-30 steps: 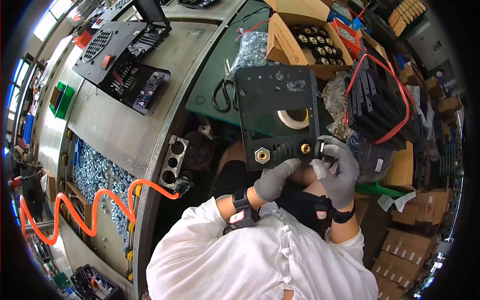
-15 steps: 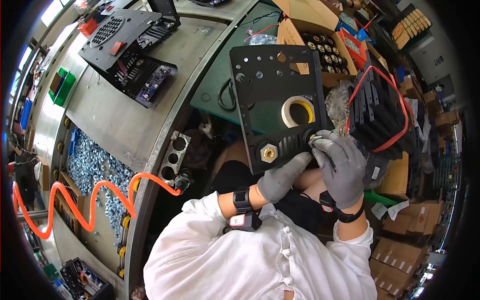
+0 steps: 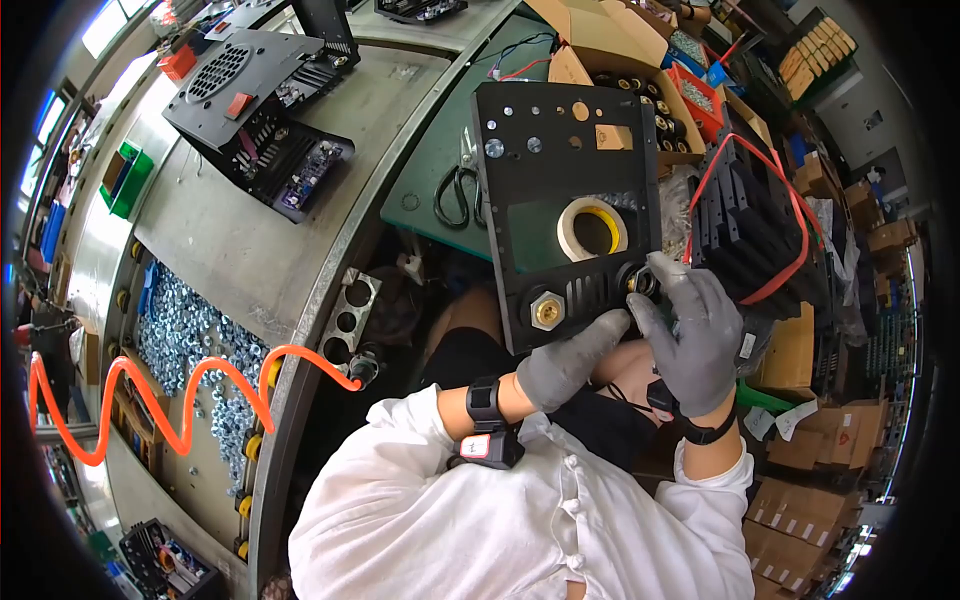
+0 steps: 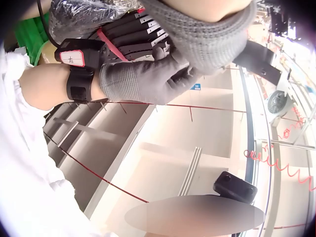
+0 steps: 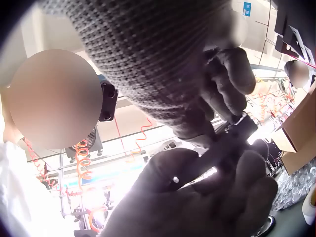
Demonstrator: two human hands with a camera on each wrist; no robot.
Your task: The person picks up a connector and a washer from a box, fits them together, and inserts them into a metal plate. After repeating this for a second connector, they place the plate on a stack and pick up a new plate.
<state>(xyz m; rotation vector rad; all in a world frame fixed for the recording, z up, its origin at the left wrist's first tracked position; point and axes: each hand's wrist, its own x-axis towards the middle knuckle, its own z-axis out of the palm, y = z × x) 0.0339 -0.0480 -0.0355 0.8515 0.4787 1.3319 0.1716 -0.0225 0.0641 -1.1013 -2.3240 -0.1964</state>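
Observation:
A black metal panel [image 3: 548, 178] with round holes and a large window tilts up over the lap in the head view. My gloved left hand [image 3: 572, 365] grips its lower edge, thumb on the near face, other fingers hidden behind. A brass fitting with a hex nut [image 3: 547, 311] sits in the panel's lower left corner. At the lower right corner, my gloved right hand [image 3: 700, 340] pinches a ring-like nut [image 3: 645, 280] at a second fitting, thumb and forefinger on either side. In the right wrist view the panel's edge [image 5: 212, 160] shows dark between the gloves.
A roll of tape [image 3: 568, 232] shows through the window, on the green mat [image 3: 425, 190] with scissors [image 3: 455, 198]. Behind stands a carton [image 3: 572, 66] of black-and-brass fittings. Strapped black panels [image 3: 735, 240] are at right. An orange coiled hose [image 3: 190, 430] crosses the left bench.
The panel has shifted slightly right and tipped, uncovering the scissors again. My right hand has turned and opened somewhat about the right-hand fitting, where the nut now sits. The left hand keeps its grip.

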